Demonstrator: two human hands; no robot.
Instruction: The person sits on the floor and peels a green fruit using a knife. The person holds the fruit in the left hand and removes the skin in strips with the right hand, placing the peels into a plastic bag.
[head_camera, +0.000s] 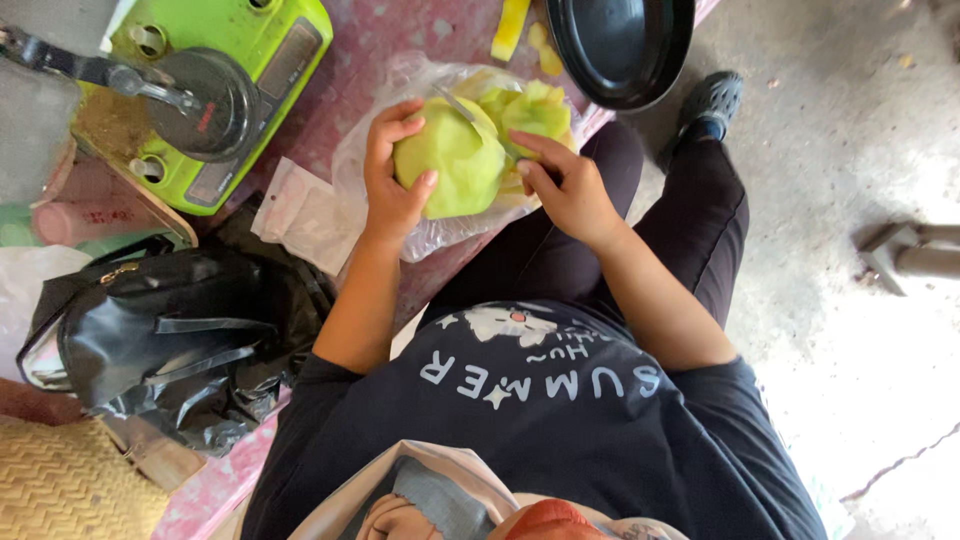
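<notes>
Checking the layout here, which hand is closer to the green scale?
Left hand: it grips the peeled fruit beside the scale; the right hand sits on the fruit's far side.

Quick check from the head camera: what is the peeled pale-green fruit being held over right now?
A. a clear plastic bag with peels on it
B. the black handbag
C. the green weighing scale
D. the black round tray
A. The left hand grips the peeled fruit and the right hand works at its side, directly above the clear plastic bag holding green peels; the black tray sits farther off.
</notes>
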